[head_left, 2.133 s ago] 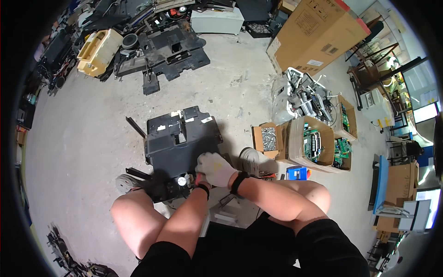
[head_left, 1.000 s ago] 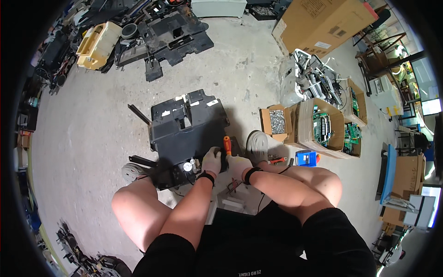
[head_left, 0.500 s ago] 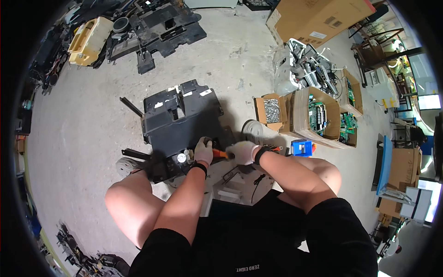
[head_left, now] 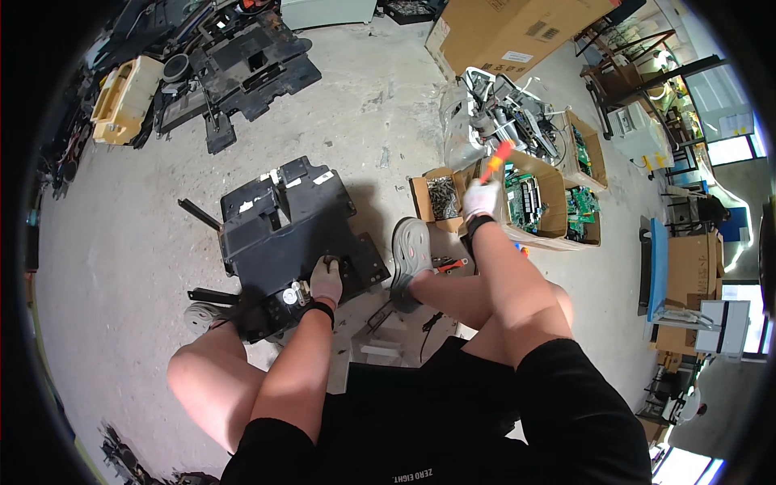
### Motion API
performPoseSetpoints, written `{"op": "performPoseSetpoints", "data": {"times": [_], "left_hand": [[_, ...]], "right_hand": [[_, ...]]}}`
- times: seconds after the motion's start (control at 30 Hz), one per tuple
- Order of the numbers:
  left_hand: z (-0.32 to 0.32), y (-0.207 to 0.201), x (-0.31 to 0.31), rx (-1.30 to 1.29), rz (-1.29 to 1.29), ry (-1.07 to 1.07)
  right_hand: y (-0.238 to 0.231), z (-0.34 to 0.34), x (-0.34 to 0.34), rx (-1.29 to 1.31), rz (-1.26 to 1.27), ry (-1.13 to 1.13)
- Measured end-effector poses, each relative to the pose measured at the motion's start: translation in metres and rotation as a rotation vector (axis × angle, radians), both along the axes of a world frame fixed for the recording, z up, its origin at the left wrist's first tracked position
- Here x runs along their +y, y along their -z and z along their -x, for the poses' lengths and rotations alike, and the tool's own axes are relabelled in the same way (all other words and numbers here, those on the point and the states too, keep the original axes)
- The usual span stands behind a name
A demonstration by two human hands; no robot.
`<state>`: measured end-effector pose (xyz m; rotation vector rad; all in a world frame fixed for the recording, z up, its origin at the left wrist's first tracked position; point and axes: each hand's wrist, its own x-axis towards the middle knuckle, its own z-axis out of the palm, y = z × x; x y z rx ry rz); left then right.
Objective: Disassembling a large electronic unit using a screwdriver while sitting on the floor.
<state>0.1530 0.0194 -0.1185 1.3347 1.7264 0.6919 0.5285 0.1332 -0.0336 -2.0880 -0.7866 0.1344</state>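
A wide black plastic housing point(head_left: 295, 222) with cut-outs and white labels lies on the floor between my feet. My left hand point(head_left: 326, 280), in a pale glove, rests at its near part with fingers curled in against it, beside a round white part point(head_left: 290, 297). Off to the right, my right hand point(head_left: 482, 200), gloved too, is wrapped round a screwdriver with a red and yellow handle point(head_left: 498, 158). That handle points up and away, above the near edge of a cardboard box with green circuit boards point(head_left: 525, 198).
A small carton of screws point(head_left: 442, 197) stands left of my right hand. Beyond are a heap of metal parts point(head_left: 509, 113) and a large cardboard box point(head_left: 517, 36). An orange-handled tool point(head_left: 449, 265) lies by my right shoe point(head_left: 411, 250). Black scrap panels point(head_left: 250, 69) lie far left.
My right hand has swung away from beside my left hand, out to the right and farther off, carrying the screwdriver. My left hand stays on the housing. The whole view has shifted somewhat.
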Motion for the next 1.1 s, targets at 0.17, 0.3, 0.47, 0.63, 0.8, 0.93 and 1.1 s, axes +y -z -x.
{"op": "performPoseSetpoints", "data": {"times": [0.17, 0.3, 0.47, 0.63, 0.8, 0.93, 1.1], "left_hand": [[0.006, 0.003, -0.003, 0.032, -0.006, -0.009], [0.005, 0.009, 0.0, -0.069, 0.01, -0.009], [0.003, -0.002, 0.0, -0.073, 0.018, 0.006], [-0.018, -0.017, 0.005, -0.14, -0.007, 0.045], [-0.009, -0.011, 0.001, 0.004, -0.053, 0.062], [-0.009, -0.002, 0.001, 0.058, -0.007, 0.075], [-0.008, -0.008, 0.006, 0.03, 0.042, 0.142]], "right_hand": [[0.022, -0.041, 0.003, 0.337, -0.001, 0.219], [0.065, -0.028, -0.007, 0.022, 0.233, 0.003], [0.104, -0.03, -0.022, -0.814, 1.09, -0.801], [0.099, -0.006, -0.025, -0.199, 0.87, -0.41], [-0.004, 0.178, -0.034, 0.094, 0.991, -1.186], [-0.029, 0.239, -0.054, -0.106, 0.934, -1.273], [-0.026, 0.24, -0.053, -0.338, 0.766, -1.361]]}}
